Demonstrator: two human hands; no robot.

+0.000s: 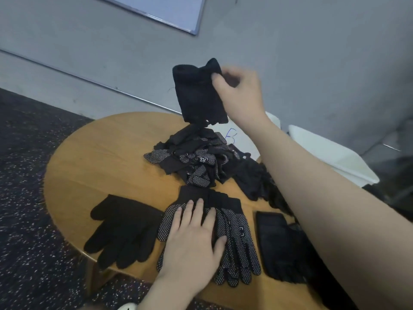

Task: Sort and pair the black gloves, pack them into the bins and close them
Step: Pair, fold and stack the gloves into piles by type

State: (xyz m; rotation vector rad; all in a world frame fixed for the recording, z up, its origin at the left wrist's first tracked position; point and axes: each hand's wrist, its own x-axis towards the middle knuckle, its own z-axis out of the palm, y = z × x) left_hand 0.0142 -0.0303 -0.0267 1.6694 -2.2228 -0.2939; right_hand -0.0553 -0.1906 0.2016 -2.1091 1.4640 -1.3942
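The right hand (238,90) was raised above the far side of the table, its fingertips pinching the top edge of a plain black glove (199,95) that hung down free of the heap below. The left hand (194,238) lay flat, fingers straight and slightly spread, pressing on the dotted gloves (237,238) stacked at the near edge of the round wooden table (100,153).

To the left of that stack lay a plain black glove pile (125,229), fingers pointing toward the person. To the right, partly hidden under the right forearm, lay a smoother dark pair (279,242). Behind these three groups sat the unsorted heap (196,159), a tangle of dotted and plain gloves, with more dark fabric beside it.

Beyond the heap stood a white bin (243,139) marked with a blue letter, and a second white container (330,153) lay further right; whether either held gloves could not be seen.

Sorting appeared partly done: three groups were laid out, but the heap remained sizeable, and packing and closing the bins apparently lay ahead.
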